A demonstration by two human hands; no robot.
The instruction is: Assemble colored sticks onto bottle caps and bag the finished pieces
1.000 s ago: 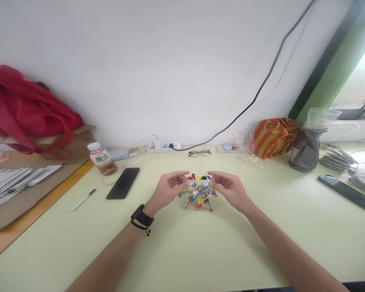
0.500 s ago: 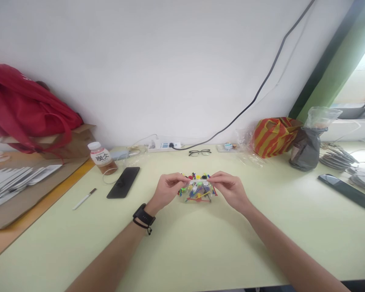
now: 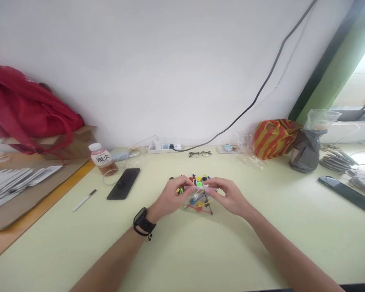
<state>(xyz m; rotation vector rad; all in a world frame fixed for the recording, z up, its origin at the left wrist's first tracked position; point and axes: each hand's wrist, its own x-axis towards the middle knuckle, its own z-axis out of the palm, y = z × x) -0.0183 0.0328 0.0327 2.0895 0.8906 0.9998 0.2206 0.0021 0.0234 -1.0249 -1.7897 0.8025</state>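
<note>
Between my hands hangs a clear plastic bag (image 3: 197, 200) with several colourful plastic pieces inside, among them red, yellow, blue and black rods. My left hand (image 3: 174, 194) pinches the bag's top edge on the left, thumb against fingers. On the right, my right hand (image 3: 226, 195) grips the same edge. A bright green round piece (image 3: 199, 184) shows near the bag's mouth; whether it lies inside or behind cannot be made out. Just beyond the bag, more colourful pieces (image 3: 194, 177) lie on the table, partly hidden by my fingers.
On the pale green table (image 3: 182, 251), a black phone (image 3: 123, 184), a pen (image 3: 84, 200) and a drink bottle (image 3: 102, 159) sit left. Glasses (image 3: 200, 154) and a power strip (image 3: 164, 148) are at the back. A striped bag (image 3: 273, 140) and another phone (image 3: 348, 193) are right.
Both hands have drawn slightly closer together and a little lower, with the bag in them. The bag's top edge is less stretched, and its contents have shifted.
</note>
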